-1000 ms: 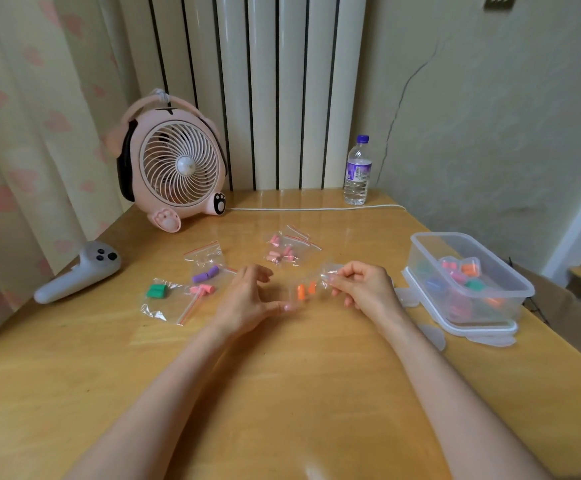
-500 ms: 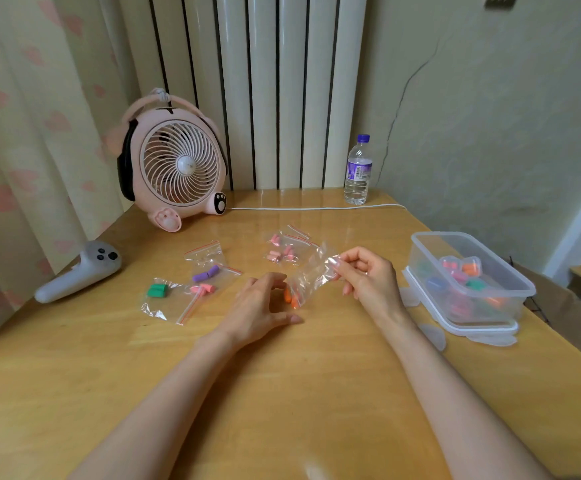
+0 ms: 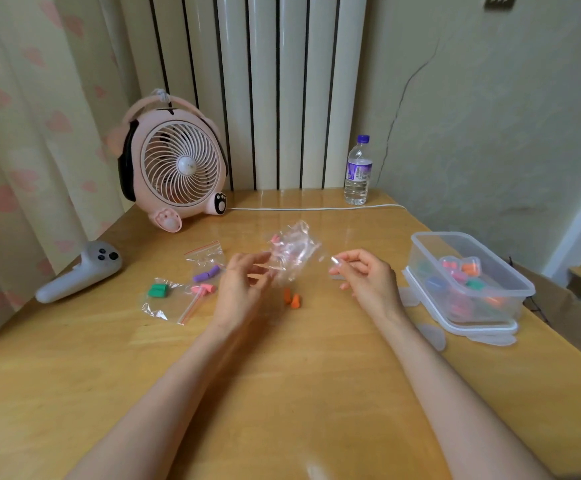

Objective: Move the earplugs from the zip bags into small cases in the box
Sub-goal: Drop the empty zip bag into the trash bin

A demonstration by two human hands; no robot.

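Step in hand: unloading one bag. Clear zip bag [image 3: 294, 252] up off the table [image 3: 282, 393], crumpled and looking empty, lower end pinched in left hand [image 3: 244, 289]. Two orange earplugs [image 3: 292, 299] loose on the table right below the bag, between both hands, close together. Right hand [image 3: 365, 277] just beside the bag's far edge, fingers loosely curled; can't tell whether anything pinched there. Target: clear box [image 3: 420, 244] on the table's right side, near the right hand, with small cases [image 3: 469, 268] inside, several already showing colour. Next, as a guess: drop the empty bag aside, pick up both orange plugs, pull a free case from the box, open, load, close, put back. Small soft foam, so a light fingertip pinch, one plug or both at once. Left to do: green earplugs [image 3: 159, 291], purple earplugs [image 3: 207, 273], pink earplugs [image 3: 202, 289], bagged, left of the left hand.
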